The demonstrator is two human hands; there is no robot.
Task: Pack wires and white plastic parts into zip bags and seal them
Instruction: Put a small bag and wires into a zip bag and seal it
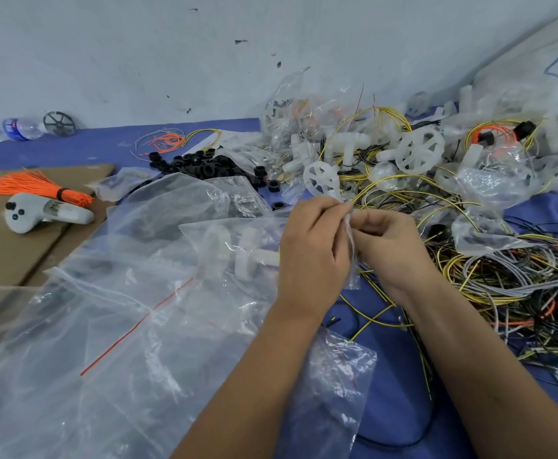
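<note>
Blue table covering (386, 385) showing bare only in a strip near the bottom centre, hemmed by a heap of clear empty bags (112, 309) on the left and a tangle of yellow, grey and black wires (509, 286) on the right. Running along the far edge, a pale wall (138, 44), with a water bottle (22, 128) lying at its foot. Crowding the far right, a pile of white plastic parts (416, 147), wheels and T-pieces, some already in bags. Lying on brown cardboard (2, 246) at the left edge, a bundle of orange ties (39, 188) touching a white handheld controller (44, 213). Scattering between cardboard and parts pile, black rings (201, 164).

Meeting at centre above the table, both forearms reaching in from the bottom edge. Pinching the top edge of a zip bag (237, 250) between curled fingers, left hand (310, 250) and right hand (386, 243), fingertips nearly touching. Trailing left from the grip onto the bag heap, the held bag containing white plastic pieces. Whether the seal is closed, not discernible.
</note>
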